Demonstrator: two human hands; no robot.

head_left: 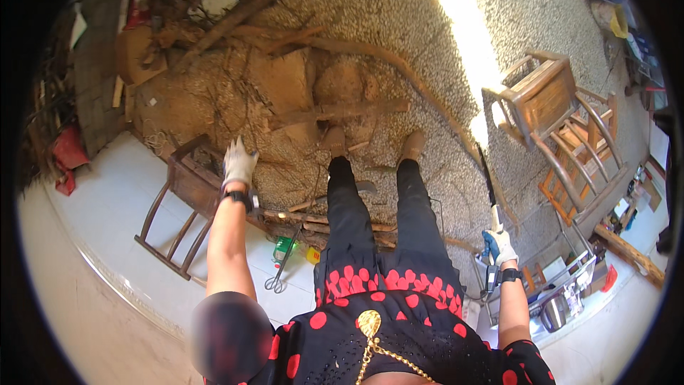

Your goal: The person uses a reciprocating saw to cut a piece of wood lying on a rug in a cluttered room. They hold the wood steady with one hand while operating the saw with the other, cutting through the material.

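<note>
The right hand [499, 246], in a white and blue glove, is clenching its grip on a long dark-bladed chopping knife with a pale handle [489, 185], blade pointing far. The white-gloved left hand [238, 162] is hovering released, fingers spread, over the left dark wooden chair [187, 185]. Brown branches [335, 110] are lying far, between both hands.

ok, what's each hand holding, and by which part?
The right hand grips a long dark blade by its pale handle. The left hand is spread open, holding nothing.
</note>
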